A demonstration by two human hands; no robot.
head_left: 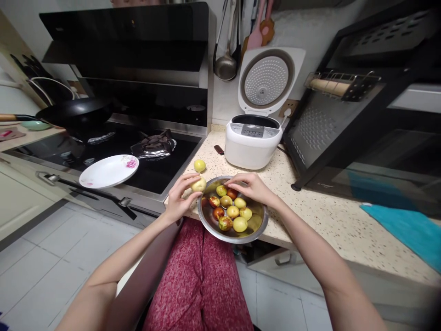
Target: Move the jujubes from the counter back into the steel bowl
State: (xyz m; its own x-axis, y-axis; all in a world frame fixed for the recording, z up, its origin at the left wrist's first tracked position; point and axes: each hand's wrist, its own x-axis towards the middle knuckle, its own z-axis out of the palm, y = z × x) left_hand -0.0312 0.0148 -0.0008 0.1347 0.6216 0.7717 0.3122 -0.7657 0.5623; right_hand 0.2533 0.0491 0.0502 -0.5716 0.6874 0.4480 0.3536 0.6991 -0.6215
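My left hand [181,193] is closed around a pale yellow jujube [199,185] at the left rim of a steel bowl [259,226]. Inside the bowl lie several jujubes, some yellow-green like the one in front [240,224], others blotched reddish brown [218,213]. Over the far rim reaches my right hand [251,187], its thumb and fingers apart just above a dark red jujube [232,193]. Another yellow-green jujube [199,165] rests on the counter beyond my left hand. The bowl sits at the counter's front edge, jutting out over my legs.
A white rice cooker [253,149] stands behind the bowl with its lid up. To the left, a flowered plate [109,172] overhangs the stove's front edge, and a black wok [76,112] sits on a burner. At right are a dark rack [327,133] and a teal cloth [403,230].
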